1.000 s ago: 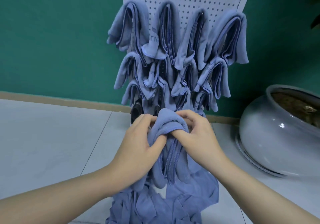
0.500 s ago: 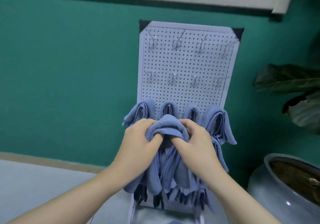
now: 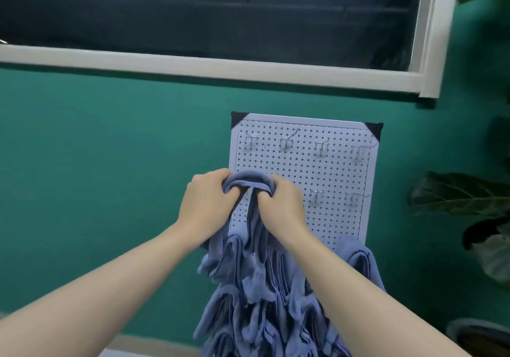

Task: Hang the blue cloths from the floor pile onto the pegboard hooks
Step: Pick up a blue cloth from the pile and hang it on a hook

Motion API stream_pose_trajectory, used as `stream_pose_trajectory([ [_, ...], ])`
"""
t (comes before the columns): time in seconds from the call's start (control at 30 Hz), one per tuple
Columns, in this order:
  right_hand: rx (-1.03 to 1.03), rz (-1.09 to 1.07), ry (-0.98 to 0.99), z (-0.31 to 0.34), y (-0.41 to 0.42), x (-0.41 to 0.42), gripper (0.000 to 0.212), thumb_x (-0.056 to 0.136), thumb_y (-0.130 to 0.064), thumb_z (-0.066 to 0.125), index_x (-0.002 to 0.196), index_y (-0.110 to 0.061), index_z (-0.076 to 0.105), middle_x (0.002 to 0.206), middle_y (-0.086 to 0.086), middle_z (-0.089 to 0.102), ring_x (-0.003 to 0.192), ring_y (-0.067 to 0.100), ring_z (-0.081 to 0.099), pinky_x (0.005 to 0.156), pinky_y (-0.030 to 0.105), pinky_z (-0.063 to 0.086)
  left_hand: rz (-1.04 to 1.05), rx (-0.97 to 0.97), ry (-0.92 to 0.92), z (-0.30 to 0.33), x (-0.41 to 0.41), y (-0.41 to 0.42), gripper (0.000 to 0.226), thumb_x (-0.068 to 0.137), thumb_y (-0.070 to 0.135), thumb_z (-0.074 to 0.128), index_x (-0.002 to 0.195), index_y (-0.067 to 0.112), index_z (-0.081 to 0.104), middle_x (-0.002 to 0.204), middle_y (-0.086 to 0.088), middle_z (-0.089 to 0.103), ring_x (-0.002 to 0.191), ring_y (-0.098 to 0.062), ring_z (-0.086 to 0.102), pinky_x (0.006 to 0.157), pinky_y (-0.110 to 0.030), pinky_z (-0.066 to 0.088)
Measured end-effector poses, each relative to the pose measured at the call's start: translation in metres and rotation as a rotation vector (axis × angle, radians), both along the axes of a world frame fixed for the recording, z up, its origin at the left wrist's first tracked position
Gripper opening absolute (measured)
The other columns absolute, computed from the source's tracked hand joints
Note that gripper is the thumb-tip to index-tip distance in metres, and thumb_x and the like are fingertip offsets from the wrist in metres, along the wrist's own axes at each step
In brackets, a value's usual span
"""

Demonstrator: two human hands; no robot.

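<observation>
A white pegboard [image 3: 335, 169] leans against the green wall. My left hand [image 3: 205, 203] and my right hand [image 3: 281, 204] both grip the folded top of one blue cloth [image 3: 248, 181], held against the board's left side at the second row of hooks. The cloth hangs down between my wrists. Several bare metal hooks show: a top row [image 3: 285, 144] and two on the right of the second row [image 3: 316, 195]. Below, several blue cloths [image 3: 262, 296] hang in bunches over the board's lower part. The floor pile is out of view.
A dark window with a white frame [image 3: 209, 65] runs above the board. Large plant leaves [image 3: 463, 199] stand to the right. The rim of a grey pot [image 3: 477, 329] shows at the bottom right, and a strip of floor at the bottom left.
Both hands have lifted the cloth from near the floor up past the hung cloths to the board's second hook row. My view has tilted up with them.
</observation>
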State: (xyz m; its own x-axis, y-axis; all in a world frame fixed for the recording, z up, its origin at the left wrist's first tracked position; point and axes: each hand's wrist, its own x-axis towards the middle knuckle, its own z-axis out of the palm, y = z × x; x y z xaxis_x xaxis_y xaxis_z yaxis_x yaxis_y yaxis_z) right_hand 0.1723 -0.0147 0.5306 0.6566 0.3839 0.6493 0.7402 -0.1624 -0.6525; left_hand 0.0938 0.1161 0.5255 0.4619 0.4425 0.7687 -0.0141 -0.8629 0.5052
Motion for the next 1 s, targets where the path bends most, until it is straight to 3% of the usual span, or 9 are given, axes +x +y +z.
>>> stream_pose_trajectory([
  [0.1, -0.014, -0.027, 0.006, 0.010, 0.022, 0.014, 0.032, 0.092, 0.000, 0.045, 0.073, -0.024, 0.053, 0.066, -0.004, 0.051, 0.055, 0.015, 0.042, 0.049, 0.027, 0.032, 0.043, 0.024, 0.012, 0.010, 0.016, 0.018, 0.021, 0.091, 0.036, 0.059, 0.078, 0.020, 0.064, 0.067, 0.003, 0.064, 0.071, -0.028, 0.061, 0.065, -0.039, 0.055],
  [0.2, -0.037, -0.049, 0.027, 0.010, 0.043, 0.028, 0.026, 0.094, -0.001, 0.042, 0.095, -0.016, 0.064, 0.078, 0.002, 0.060, 0.056, 0.016, 0.045, 0.049, 0.029, 0.036, 0.068, 0.023, 0.026, 0.015, 0.030, 0.035, 0.020, 0.091, 0.034, 0.057, 0.079, 0.020, 0.064, 0.068, 0.002, 0.064, 0.071, -0.030, 0.060, 0.065, -0.039, 0.054],
  [0.4, -0.105, -0.135, 0.008, 0.003, 0.076, 0.052, 0.023, 0.100, -0.004, 0.041, 0.107, -0.014, 0.060, 0.094, 0.005, 0.062, 0.067, 0.016, 0.052, 0.051, 0.030, 0.036, 0.072, -0.056, 0.043, 0.008, 0.061, 0.064, 0.024, 0.090, 0.028, 0.056, 0.070, 0.015, 0.055, 0.068, -0.004, 0.061, 0.069, -0.033, 0.056, 0.060, -0.036, 0.048],
  [0.53, -0.163, -0.179, -0.023, -0.005, 0.089, 0.072, 0.015, 0.099, -0.006, 0.042, 0.098, -0.014, 0.055, 0.092, 0.006, 0.061, 0.070, 0.022, 0.052, 0.052, 0.032, 0.036, 0.047, -0.115, 0.065, -0.004, 0.082, 0.078, 0.028, 0.091, 0.025, 0.057, 0.066, 0.014, 0.052, 0.065, -0.005, 0.058, 0.063, -0.028, 0.045, 0.055, -0.034, 0.038],
  [0.67, -0.169, -0.188, -0.043, -0.019, 0.095, 0.091, 0.021, 0.095, -0.004, 0.045, 0.096, -0.015, 0.063, 0.087, 0.006, 0.066, 0.078, 0.029, 0.060, 0.066, 0.040, 0.050, 0.004, -0.148, 0.083, -0.021, 0.100, 0.087, 0.026, 0.090, 0.024, 0.058, 0.066, 0.013, 0.056, 0.062, -0.003, 0.057, 0.062, -0.026, 0.042, 0.054, -0.033, 0.037],
  [0.77, -0.141, -0.157, -0.053, -0.032, 0.098, 0.101, 0.023, 0.094, -0.004, 0.046, 0.097, -0.017, 0.065, 0.083, 0.005, 0.066, 0.075, 0.029, 0.060, 0.066, 0.043, 0.052, -0.020, -0.171, 0.083, -0.037, 0.110, 0.089, 0.024, 0.090, 0.028, 0.058, 0.070, 0.015, 0.058, 0.063, -0.001, 0.060, 0.061, -0.026, 0.046, 0.056, -0.033, 0.042],
  [0.83, -0.132, -0.145, -0.076, -0.040, 0.101, 0.105, 0.026, 0.094, -0.006, 0.046, 0.104, -0.019, 0.067, 0.083, 0.005, 0.067, 0.076, 0.029, 0.061, 0.069, 0.046, 0.055, -0.054, -0.192, 0.068, -0.046, 0.114, 0.088, 0.025, 0.089, 0.027, 0.058, 0.069, 0.012, 0.055, 0.059, 0.002, 0.056, 0.058, -0.023, 0.039, 0.054, -0.033, 0.037],
  [0.93, -0.177, -0.167, -0.092, -0.049, 0.103, 0.107, 0.036, 0.098, -0.014, 0.045, 0.129, -0.021, 0.062, 0.089, 0.006, 0.068, 0.079, 0.030, 0.061, 0.069, 0.044, 0.054, -0.103, -0.218, 0.060, -0.061, 0.119, 0.083, 0.029, 0.091, 0.025, 0.058, 0.067, 0.010, 0.051, 0.055, 0.003, 0.047, 0.057, -0.020, 0.031, 0.053, -0.033, 0.030],
  [1.0, -0.204, -0.168, -0.090, -0.058, 0.101, 0.105, 0.036, 0.100, -0.015, 0.043, 0.133, -0.023, 0.057, 0.086, 0.004, 0.066, 0.076, 0.028, 0.059, 0.067, 0.042, 0.052, -0.115, -0.209, 0.068, -0.072, 0.120, 0.081, 0.031, 0.092, 0.026, 0.058, 0.067, 0.010, 0.050, 0.056, 0.001, 0.050, 0.056, -0.020, 0.032, 0.053, -0.033, 0.031],
])
